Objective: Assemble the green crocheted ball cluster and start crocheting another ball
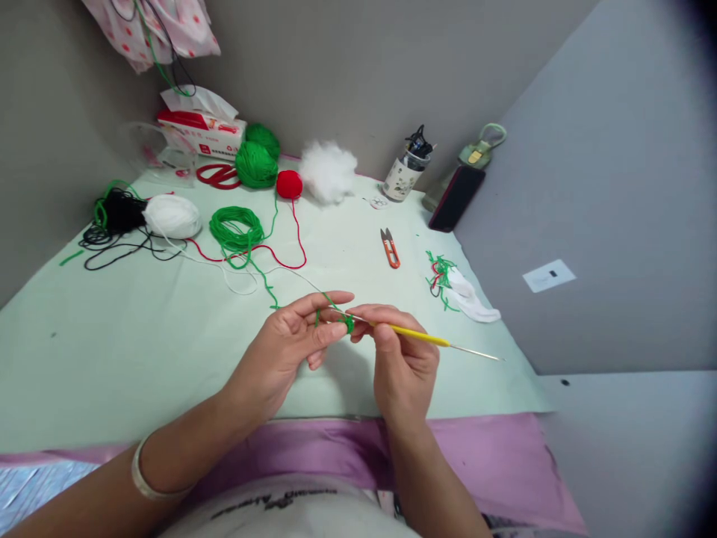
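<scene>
While our left hand [285, 336] pinches a tiny green knotted-yarn piece [350, 324], index finger stretched out, our right hand [404, 366] is curled snugly round a slim yellow-handled metal hook [420, 334], all just above the pale green tabletop [184, 344].

A red-and-white tissue pack [216, 140] stands at the back, red-handled scissors [224, 176] just before it; red-spotted pink cloth [187, 31] hangs above; a patterned jar [402, 181] holds dark items [418, 140]; nearby, a smartphone [458, 198] stands tilted before a green bottle [475, 156].

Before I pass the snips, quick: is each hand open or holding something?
Left hand: closed, pinching the green yarn piece.
Right hand: closed, holding the yellow-handled hook.
</scene>
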Tool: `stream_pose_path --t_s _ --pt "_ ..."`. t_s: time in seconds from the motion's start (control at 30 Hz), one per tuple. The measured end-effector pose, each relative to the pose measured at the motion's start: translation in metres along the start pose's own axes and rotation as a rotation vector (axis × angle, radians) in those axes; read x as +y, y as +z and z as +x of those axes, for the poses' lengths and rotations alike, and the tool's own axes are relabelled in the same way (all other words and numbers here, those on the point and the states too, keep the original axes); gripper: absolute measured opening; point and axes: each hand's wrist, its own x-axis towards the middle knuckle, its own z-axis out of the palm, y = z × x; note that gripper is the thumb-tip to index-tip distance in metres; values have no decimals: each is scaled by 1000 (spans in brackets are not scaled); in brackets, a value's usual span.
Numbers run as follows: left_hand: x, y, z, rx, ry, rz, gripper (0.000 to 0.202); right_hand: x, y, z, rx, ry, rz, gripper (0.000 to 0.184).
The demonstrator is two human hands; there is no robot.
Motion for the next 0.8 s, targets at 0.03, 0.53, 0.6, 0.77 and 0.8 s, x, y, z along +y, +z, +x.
stream_pose_path --t_s 0.03,0.53,0.6,0.77,0.8 --pt "0 0 0 7 4 13 30 1 -1 0 9 16 14 19" --pt "7 -4 -3 111 129 351 32 -8 -8 -1 -85 -141 -173 24" --pt "9 -2 -4 128 142 392 32 -9 -10 -1 -123 -202 -239 26" --pt "12 1 -4 183 184 490 34 -9 -14 -1 -204 -308 -350 30" --pt "12 2 -4 194 192 514 34 -9 -15 -1 -217 -321 -375 29"
